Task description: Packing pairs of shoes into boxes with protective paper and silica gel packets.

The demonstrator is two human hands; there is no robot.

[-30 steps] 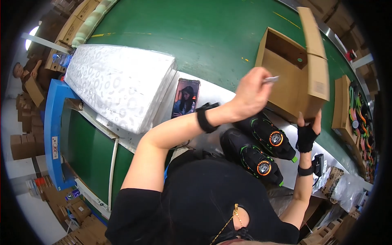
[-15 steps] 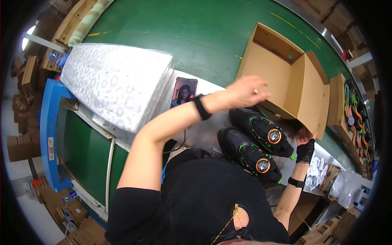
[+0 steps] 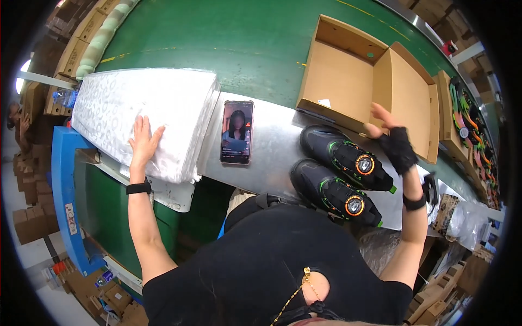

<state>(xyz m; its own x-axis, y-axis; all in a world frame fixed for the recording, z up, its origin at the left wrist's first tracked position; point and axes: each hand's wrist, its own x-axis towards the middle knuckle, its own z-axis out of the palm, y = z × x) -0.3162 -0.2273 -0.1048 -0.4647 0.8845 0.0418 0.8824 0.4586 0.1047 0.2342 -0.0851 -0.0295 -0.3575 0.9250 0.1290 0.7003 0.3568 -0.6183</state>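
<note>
My left hand [image 3: 145, 142] lies with fingers apart on a thick stack of white printed wrapping sheets [image 3: 179, 103]. My right hand [image 3: 392, 142], in a black fingerless glove, hovers over the front edge of an open brown cardboard shoebox [image 3: 348, 81]. Its thumb and fingers are spread, with nothing between them. Just left of that hand, a pair of black sports shoes with green trim and round orange-ringed dials stands on the metal bench: one shoe [image 3: 340, 155] farther away, the other [image 3: 331, 190] nearer me. Inside the box lies a small white slip [image 3: 324, 102].
A phone [image 3: 237, 132] playing video lies between the sheets and the shoes. Behind runs a green surface [image 3: 228, 43]. Several colourful insoles fill a box [image 3: 462, 130] at right, near clear plastic bags [image 3: 467, 223]. A blue frame [image 3: 65, 190] stands at left.
My left hand has swung from above the shoebox to the stack of sheets. My right hand has risen from beside the shoes to the box's edge. Crumpled white paper by my right wrist no longer shows.
</note>
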